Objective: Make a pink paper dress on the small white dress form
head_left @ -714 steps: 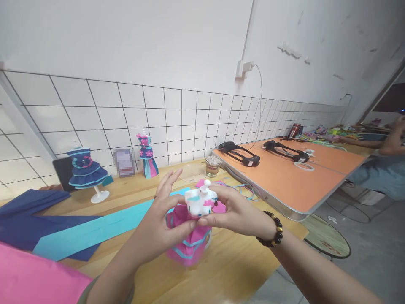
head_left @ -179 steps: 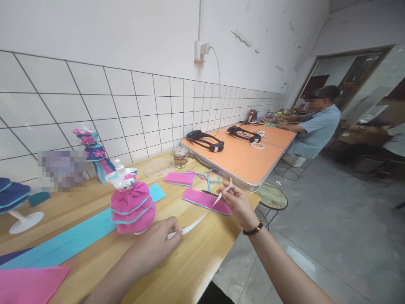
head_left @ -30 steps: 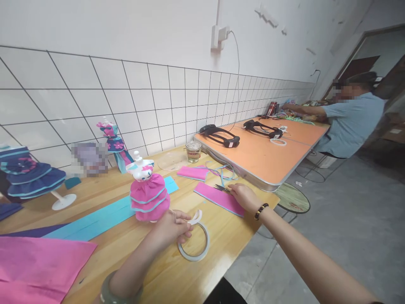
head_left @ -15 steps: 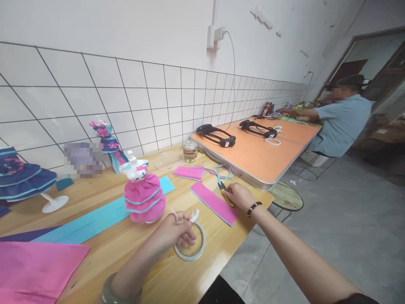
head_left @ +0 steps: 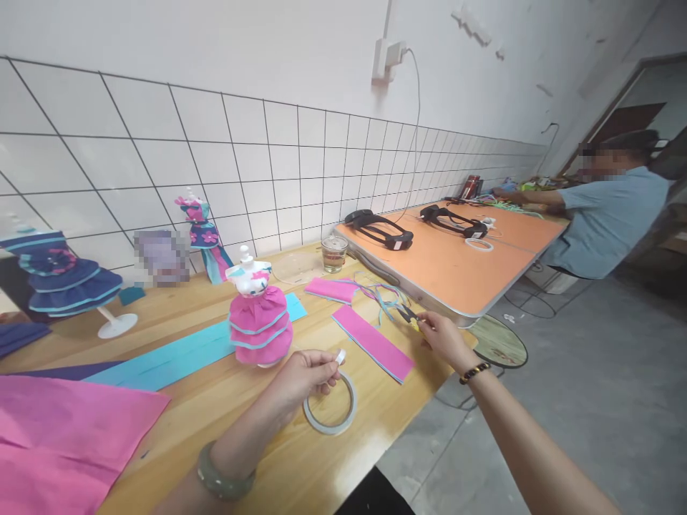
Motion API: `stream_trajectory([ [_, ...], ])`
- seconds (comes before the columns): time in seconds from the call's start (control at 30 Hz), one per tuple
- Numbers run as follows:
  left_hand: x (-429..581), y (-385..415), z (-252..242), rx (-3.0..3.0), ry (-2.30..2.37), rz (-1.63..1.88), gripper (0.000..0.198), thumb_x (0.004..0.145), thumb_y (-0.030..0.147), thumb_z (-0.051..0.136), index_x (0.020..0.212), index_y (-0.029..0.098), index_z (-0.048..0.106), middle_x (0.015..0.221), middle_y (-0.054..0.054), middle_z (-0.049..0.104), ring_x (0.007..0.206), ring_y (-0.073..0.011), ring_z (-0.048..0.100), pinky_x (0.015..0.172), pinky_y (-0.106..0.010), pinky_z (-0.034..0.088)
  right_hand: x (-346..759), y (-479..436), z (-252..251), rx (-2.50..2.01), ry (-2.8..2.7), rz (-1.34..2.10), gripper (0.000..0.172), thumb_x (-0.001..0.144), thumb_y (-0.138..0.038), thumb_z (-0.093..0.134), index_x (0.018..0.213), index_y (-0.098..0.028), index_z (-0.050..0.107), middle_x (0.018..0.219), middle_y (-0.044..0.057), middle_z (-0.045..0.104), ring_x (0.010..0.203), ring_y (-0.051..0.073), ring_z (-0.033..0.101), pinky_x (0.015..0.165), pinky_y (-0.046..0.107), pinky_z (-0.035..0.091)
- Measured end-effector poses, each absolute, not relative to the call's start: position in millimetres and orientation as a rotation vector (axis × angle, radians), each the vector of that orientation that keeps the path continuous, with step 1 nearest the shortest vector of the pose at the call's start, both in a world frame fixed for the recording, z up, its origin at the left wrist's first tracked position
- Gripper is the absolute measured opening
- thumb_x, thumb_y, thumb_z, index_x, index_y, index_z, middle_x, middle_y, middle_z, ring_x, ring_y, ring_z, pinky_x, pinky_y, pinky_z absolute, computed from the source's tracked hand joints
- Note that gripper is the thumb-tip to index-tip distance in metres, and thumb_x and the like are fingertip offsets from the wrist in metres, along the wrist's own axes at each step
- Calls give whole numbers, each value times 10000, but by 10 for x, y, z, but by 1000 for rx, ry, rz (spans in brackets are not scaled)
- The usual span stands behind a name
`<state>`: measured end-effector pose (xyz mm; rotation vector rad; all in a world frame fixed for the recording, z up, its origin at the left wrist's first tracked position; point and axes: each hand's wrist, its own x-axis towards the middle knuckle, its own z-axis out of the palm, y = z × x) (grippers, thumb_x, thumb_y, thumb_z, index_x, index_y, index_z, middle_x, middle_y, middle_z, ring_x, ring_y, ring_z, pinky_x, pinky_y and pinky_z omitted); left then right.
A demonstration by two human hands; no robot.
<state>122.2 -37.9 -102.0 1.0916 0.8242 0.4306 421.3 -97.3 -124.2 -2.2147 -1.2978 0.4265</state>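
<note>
My left hand (head_left: 303, 375) is closed, pinching the loose white end of a tape roll (head_left: 329, 413) that lies flat on the wooden table (head_left: 300, 472). Just behind it stands a small mannequin in a pink tiered dress with blue trim (head_left: 258, 315). My right hand (head_left: 443, 336) is closed on small scissors (head_left: 408, 315) with a yellow handle, lifted at the table's right edge. A pink paper strip (head_left: 374, 342) lies between my two hands.
A turquoise strip (head_left: 182, 350), a large pink sheet (head_left: 64, 436) and another pink piece (head_left: 333, 289) lie on the table. Two more dressed mannequins (head_left: 59, 279) (head_left: 202, 236) and a glass jar (head_left: 333, 254) stand by the tiled wall. A person in blue (head_left: 612, 214) sits at the orange table (head_left: 456, 261).
My right hand took the scissors off the pink strip and lifted them rightward. My left hand kept hold of the tape end beside the roll.
</note>
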Motion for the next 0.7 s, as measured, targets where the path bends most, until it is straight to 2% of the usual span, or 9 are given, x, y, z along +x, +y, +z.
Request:
stream_trajectory([
  [0.13, 1228, -380, -1042, 1060, 796, 436, 335, 611, 366, 781, 815, 121, 678, 661, -10, 645, 561, -65, 551, 591, -200, 427, 4215, -1048, -1217, -2199, -1274, 505, 293, 791, -184, 418, 935, -117, 664, 506, 15, 568, 460, 161, 539, 478, 255, 359],
  [0.23, 1240, -384, -1054, 1041, 774, 452, 327, 616, 344, 780, 827, 123, 664, 684, -24, 664, 595, -82, 574, 603, -210, 427, 4090, -1137, -1127, -2145, -1250, 557, 301, 825, -299, 445, 956, -121, 649, 594, 19, 575, 467, 139, 502, 463, 246, 356],
  [0.3, 1244, -388, -1061, 1019, 770, 462, 339, 615, 324, 783, 855, 122, 653, 699, -36, 678, 611, -92, 585, 604, -216, 424, 3919, -1228, -1049, -2071, -1244, 646, 366, 842, -421, 461, 1013, -137, 617, 629, -1, 546, 464, 114, 462, 444, 228, 353],
  [0.37, 1244, -391, -1066, 999, 764, 471, 373, 618, 306, 784, 909, 121, 644, 710, -44, 686, 613, -96, 588, 607, -223, 421, 3695, -1328, -975, -1862, -1201, 929, 428, 840, -517, 481, 1047, -160, 592, 594, -44, 455, 437, 77, 368, 410, 196, 297],
  [0.43, 1241, -392, -1069, 990, 751, 484, 421, 623, 296, 782, 976, 121, 634, 720, -48, 688, 621, -101, 591, 618, -231, 421, 3461, -1410, -919, -1626, -1110, 1325, 454, 803, -575, 531, 956, -154, 606, 557, -78, 341, 412, 44, 260, 382, 177, 209],
  [0.53, 1236, -387, -1074, 994, 736, 487, 473, 632, 286, 779, 1045, 116, 621, 732, -50, 685, 642, -108, 591, 643, -242, 424, 3186, -1450, -887, -1469, -1046, 1569, 481, 769, -607, 569, 933, -156, 612, 609, -70, 365, 416, 24, 245, 375, 171, 191],
  [0.7, 1227, -384, -1077, 1018, 722, 484, 491, 665, 284, 757, 1101, 114, 605, 749, -51, 685, 636, -102, 571, 654, -251, 416, 3024, -1363, -933, -1519, -1071, 1522, 526, 768, -649, 532, 899, -149, 629, 610, -57, 384, 439, 35, 263, 375, 175, 181],
])
